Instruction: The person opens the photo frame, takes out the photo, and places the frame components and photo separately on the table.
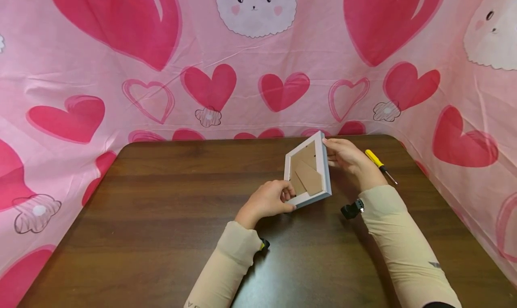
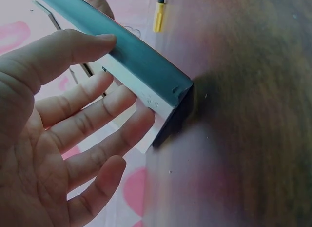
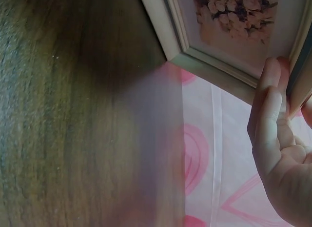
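Observation:
A white picture frame [image 1: 324,169] is tilted up above the table, its brown backing board [image 1: 304,157] and stand flap facing the head camera. At its lower left corner my left hand [image 1: 268,198] pinches the rim, thumb on the outer edge and fingertips at the back border. My right hand [image 1: 349,157] holds the upper right side, its fingers [image 3: 267,112] reaching over the front face in the right wrist view. That view also shows the frame's front, with a picture of pink flowers [image 3: 239,14].
A screwdriver [image 1: 375,160] with a yellow handle lies on the dark wooden table [image 1: 173,218], to the right of my right hand. Pink cloth [image 1: 250,52] with hearts hangs behind the table and along its sides.

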The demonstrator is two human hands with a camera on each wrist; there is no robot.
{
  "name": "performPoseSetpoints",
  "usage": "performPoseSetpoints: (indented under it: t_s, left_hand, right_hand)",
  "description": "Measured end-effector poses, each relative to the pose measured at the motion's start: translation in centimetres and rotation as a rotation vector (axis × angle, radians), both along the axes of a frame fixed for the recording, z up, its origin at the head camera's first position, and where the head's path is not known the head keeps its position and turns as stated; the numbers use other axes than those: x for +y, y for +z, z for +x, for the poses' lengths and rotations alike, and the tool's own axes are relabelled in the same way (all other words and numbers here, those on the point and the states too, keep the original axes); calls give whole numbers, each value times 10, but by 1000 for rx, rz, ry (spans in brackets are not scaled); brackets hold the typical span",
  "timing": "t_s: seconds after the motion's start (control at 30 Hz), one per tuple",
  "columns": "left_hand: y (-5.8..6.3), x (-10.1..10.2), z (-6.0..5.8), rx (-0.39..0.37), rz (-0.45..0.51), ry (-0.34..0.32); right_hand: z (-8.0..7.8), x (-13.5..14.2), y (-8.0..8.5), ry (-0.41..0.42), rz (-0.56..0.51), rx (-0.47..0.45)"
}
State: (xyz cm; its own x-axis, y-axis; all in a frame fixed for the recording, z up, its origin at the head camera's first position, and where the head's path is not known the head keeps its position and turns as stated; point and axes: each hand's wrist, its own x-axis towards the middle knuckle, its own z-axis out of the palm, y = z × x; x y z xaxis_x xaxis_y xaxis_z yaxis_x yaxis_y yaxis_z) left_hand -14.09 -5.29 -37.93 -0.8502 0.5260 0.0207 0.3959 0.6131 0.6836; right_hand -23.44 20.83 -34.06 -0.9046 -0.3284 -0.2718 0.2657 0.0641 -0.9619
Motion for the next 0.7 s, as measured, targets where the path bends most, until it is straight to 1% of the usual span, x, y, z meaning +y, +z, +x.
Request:
performPoseSetpoints:
  t_s: [0.3, 0.47, 0.7]
  left_hand:
    - [4, 2, 5, 34, -90, 71]
    - [5, 2, 6, 38, -107, 83]
    - [2, 2, 6, 53, -129, 90]
  right_hand:
    - [1, 3, -3, 3, 11, -20]
    - [2, 2, -3, 0, 67, -16]
    - [3, 3, -2, -21, 176, -12]
